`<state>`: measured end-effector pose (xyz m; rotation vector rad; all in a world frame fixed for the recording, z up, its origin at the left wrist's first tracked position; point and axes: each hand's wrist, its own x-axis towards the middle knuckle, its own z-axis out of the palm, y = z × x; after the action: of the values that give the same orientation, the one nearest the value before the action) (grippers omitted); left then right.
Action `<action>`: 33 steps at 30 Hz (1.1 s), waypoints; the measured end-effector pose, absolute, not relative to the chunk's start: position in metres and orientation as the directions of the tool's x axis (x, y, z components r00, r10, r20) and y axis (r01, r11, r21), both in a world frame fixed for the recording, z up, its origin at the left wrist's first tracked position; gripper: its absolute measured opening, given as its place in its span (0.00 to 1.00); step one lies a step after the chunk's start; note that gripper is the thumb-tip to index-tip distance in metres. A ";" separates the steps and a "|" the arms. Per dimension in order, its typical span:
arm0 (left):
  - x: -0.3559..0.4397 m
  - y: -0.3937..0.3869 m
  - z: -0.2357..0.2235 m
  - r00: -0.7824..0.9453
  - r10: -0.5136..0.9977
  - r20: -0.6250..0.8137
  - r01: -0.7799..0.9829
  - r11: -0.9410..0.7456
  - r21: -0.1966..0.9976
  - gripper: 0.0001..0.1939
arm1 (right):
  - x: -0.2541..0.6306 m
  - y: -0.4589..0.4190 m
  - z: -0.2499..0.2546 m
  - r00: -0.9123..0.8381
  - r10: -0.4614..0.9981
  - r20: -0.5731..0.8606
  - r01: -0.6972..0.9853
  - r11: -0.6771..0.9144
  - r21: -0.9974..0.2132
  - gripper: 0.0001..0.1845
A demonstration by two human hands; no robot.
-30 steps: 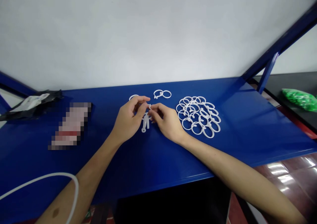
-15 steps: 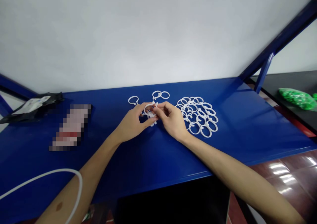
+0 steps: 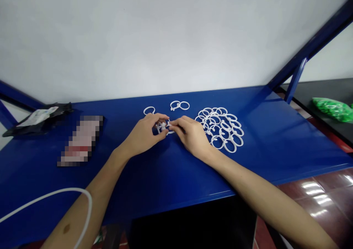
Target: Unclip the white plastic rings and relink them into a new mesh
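Near the middle of the blue table, my left hand point(image 3: 145, 133) is curved over a small cluster of white plastic rings point(image 3: 162, 127). Its thumb and index finger are apart, with the cluster showing between them; the other fingers are mostly hidden. Facing it, my right hand point(image 3: 193, 135) pinches a white ring between thumb and index finger, close to the left fingertips. Each ring has small tabs at one side. One loose ring point(image 3: 149, 110) lies just behind my left hand. A joined-looking pair of rings point(image 3: 179, 105) rests farther back.
Beside my right hand lies a spread of overlapping white rings point(image 3: 220, 127). On the left are a blurred-out flat object point(image 3: 81, 140) and a black plastic package point(image 3: 38, 117). A white cable point(image 3: 55, 192) loops over my left forearm. A green-filled bag point(image 3: 332, 108) sits far right.
The ring held up between both hands has gone lower, toward the table. My left thumb and index finger have drawn back left, while my right fingers still pinch a ring.
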<state>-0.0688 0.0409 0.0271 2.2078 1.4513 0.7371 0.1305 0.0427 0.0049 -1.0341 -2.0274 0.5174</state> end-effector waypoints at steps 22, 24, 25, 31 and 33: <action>-0.065 0.039 0.018 0.414 0.827 0.381 0.795 -0.532 0.291 0.17 | 0.141 0.042 0.012 -0.496 0.727 0.475 0.702 0.657 -0.273 0.12; -0.064 0.037 0.020 0.381 0.839 0.389 0.836 -0.492 0.244 0.19 | 0.141 0.042 0.012 -0.449 0.742 0.498 0.659 0.651 -0.377 0.12; -0.063 0.036 0.021 0.359 0.842 0.403 0.849 -0.473 0.233 0.19 | 0.141 0.043 0.013 -0.423 0.751 0.508 0.625 0.647 -0.437 0.12; -0.057 0.034 0.024 0.283 0.817 0.503 0.772 -0.505 0.386 0.09 | 0.140 0.042 0.018 -0.293 0.824 0.484 0.422 0.566 -0.708 0.07; -0.055 0.034 0.023 0.261 0.810 0.525 0.721 -0.526 0.452 0.08 | 0.140 0.041 0.019 -0.282 0.845 0.455 0.380 0.533 -0.756 0.08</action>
<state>-0.0553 0.0339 0.0229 2.3960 1.4625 1.1153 0.1396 0.0413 0.0191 -1.0054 -1.8763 0.6533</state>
